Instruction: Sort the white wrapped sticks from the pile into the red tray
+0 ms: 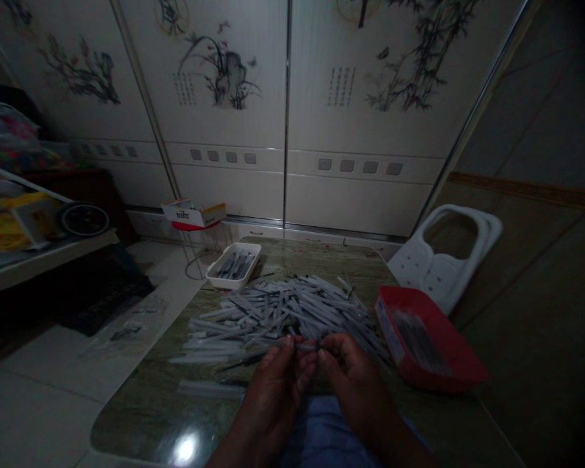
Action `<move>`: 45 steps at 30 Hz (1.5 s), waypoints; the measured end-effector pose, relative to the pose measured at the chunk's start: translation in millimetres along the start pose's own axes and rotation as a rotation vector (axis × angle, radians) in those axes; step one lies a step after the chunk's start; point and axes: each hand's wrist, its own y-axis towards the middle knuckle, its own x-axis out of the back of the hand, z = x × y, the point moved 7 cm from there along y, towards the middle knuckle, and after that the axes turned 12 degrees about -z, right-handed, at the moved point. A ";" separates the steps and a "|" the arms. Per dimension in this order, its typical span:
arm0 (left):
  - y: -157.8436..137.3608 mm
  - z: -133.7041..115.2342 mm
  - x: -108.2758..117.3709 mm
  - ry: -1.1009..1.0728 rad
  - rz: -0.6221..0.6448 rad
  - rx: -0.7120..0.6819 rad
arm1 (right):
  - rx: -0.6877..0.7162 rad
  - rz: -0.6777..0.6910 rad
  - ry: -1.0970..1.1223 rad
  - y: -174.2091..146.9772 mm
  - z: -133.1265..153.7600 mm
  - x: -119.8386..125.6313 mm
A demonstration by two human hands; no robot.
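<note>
My left hand and my right hand meet low in the middle, just in front of a pile. Between them they pinch a slim, translucent pen-like stick, its right end dark at my right fingertips. Past my fingers, a wide heap of similar whitish, translucent sticks with thin dark ones among them covers the middle of the table. A few pale sticks lie apart, left of my left hand. The dim light hides their finer detail.
A white tray holding thin sticks stands at the table's far left. On the right a red tray holds a bundle of clear and dark sticks. Behind it leans a white folding chair. A box rests on a red stool beyond.
</note>
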 end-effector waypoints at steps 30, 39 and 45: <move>-5.7 -2.7 -8.6 0.142 0.120 -0.108 | -0.018 0.090 0.016 -0.3 6.1 5.2; -5.6 -5.6 -7.4 0.128 0.094 -0.108 | 0.026 0.092 -0.012 2.0 4.7 7.2; -7.5 -3.7 -11.4 0.157 0.156 -0.107 | -0.041 0.128 0.028 -0.2 4.0 5.1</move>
